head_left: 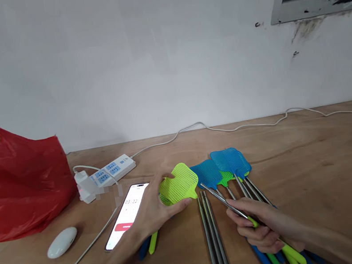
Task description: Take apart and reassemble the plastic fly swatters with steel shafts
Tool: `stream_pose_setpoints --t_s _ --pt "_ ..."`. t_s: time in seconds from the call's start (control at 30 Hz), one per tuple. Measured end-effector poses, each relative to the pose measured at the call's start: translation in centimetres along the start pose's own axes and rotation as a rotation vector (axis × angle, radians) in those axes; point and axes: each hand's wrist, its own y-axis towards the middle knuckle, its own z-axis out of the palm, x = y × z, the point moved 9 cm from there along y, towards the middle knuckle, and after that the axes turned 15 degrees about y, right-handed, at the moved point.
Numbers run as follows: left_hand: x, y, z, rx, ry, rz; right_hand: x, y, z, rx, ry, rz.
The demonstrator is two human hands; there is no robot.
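Note:
My left hand [154, 212] is closed on a yellow-green fly swatter head [180, 181], a perforated plastic paddle with a short stem pointing right. In my right hand [259, 228] is a metal fly swatter rod [223, 199] with a yellow-green grip, its bare tip angled up and left, a small distance from the head's stem. Between my hands, several loose metal rods [216, 242] lie side by side on the table. Fly swatters with blue heads [230, 161] and green ones lie beyond and under my right hand. A yellow-green handle end [153, 243] and a blue one [144, 248] stick out below my left forearm.
A lit phone [137, 206] lies beside my left hand, partly covered by it. Behind it is a white power strip [121, 166] with cables. At the left are a red plastic bag [19, 185] and a white mouse-shaped object [62, 242]. A wall closes off the back of the wooden table [330, 169].

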Motion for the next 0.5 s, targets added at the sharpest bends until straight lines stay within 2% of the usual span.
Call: stream_pose_setpoints --t_s 0.17,0.5 --pt "-0.15 -0.28 0.07 0.032 -0.057 -0.033 -0.53 -0.33 0.64 0.036 -0.059 0.037" --pt "-0.27 -0.55 0.14 0.020 -0.063 -0.054 -0.89 -0.05 -0.17 -0.015 -0.095 0.032"
